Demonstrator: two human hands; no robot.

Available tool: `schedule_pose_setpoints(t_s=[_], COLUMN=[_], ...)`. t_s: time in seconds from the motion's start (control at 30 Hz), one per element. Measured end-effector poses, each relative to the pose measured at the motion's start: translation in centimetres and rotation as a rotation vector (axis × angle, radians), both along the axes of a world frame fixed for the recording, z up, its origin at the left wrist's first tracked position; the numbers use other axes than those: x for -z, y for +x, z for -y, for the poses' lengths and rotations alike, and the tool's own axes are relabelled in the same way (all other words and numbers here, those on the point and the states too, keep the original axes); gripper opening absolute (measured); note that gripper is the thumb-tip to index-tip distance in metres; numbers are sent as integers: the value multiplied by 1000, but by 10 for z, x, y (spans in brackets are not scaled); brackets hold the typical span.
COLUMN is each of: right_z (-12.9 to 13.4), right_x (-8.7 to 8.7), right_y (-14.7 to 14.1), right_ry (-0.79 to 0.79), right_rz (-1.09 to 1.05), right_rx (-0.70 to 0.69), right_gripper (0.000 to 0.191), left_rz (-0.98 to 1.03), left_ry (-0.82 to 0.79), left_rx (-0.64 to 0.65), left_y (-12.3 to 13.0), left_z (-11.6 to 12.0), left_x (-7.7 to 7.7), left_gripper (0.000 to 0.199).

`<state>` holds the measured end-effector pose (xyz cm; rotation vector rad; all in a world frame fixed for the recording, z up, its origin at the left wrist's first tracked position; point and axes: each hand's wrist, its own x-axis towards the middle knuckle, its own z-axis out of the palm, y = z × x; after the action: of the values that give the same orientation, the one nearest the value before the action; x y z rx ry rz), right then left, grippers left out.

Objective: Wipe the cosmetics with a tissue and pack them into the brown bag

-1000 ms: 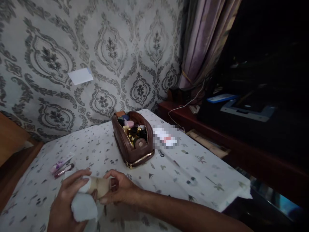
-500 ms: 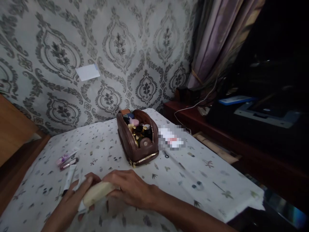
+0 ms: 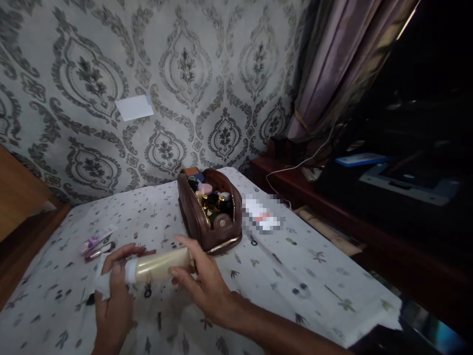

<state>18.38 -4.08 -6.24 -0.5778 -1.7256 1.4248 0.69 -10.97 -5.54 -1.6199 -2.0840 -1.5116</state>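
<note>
A pale yellow squeeze tube (image 3: 160,265) with a white cap lies nearly level between my hands, above the cloth. My right hand (image 3: 207,283) grips its flat end between thumb and fingers. At the cap end, my left hand (image 3: 114,296) is closed around a white tissue-like piece (image 3: 104,285); its fingers reach the cap. Just beyond the tube stands a brown zip cosmetic bag (image 3: 192,217), unzipped at the top and packed with bottles and small containers. Behind my left hand, a white tube with a black cap (image 3: 90,299) lies partly hidden.
A purple-and-white tube (image 3: 96,240) and a slim pink tube (image 3: 99,252) lie at the left. A blurred-out white item (image 3: 262,214) is right of the bag. The patterned cloth (image 3: 318,281) covers the table; a dark red cabinet (image 3: 281,172) with a white cable stands right.
The yellow tube has been raised and turned from slanted to nearly level, its cap now showing. My right hand has moved up and right; my left hand has shifted up.
</note>
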Motion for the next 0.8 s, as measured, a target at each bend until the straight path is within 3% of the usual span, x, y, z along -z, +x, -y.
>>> schedule_pose_setpoints(t_s=[0.1, 0.17, 0.27, 0.37, 0.5, 0.63, 0.8], right_z=[-6, -8, -8, -8, -22, -49, -95], right_x=[-2, -5, -10, -15, -30, -63, -96], right_y=[-1, 1, 13, 31, 60, 85, 103], right_ry=[-217, -272, -210, -27, 192, 262, 290], right_rz=[-144, -205, -195, -103, -43, -120, -135], right_rx=[35, 65, 106, 192, 310, 533, 611], right_gripper=[61, 52, 33, 28, 26, 25, 28], left_rz=[-147, -306, -450, -524, -443, -456, -715], left_ry=[164, 215, 255, 262, 197, 168, -219], left_rx=[119, 270, 392, 440, 533, 494, 500], left_y=[6, 6, 5, 9, 23, 33, 39], left_z=[-9, -16, -25, -30, -41, -72, -126], left_x=[-7, -8, -8, -13, -36, -69, -90], left_gripper=[27, 37, 52, 56, 52, 51, 62])
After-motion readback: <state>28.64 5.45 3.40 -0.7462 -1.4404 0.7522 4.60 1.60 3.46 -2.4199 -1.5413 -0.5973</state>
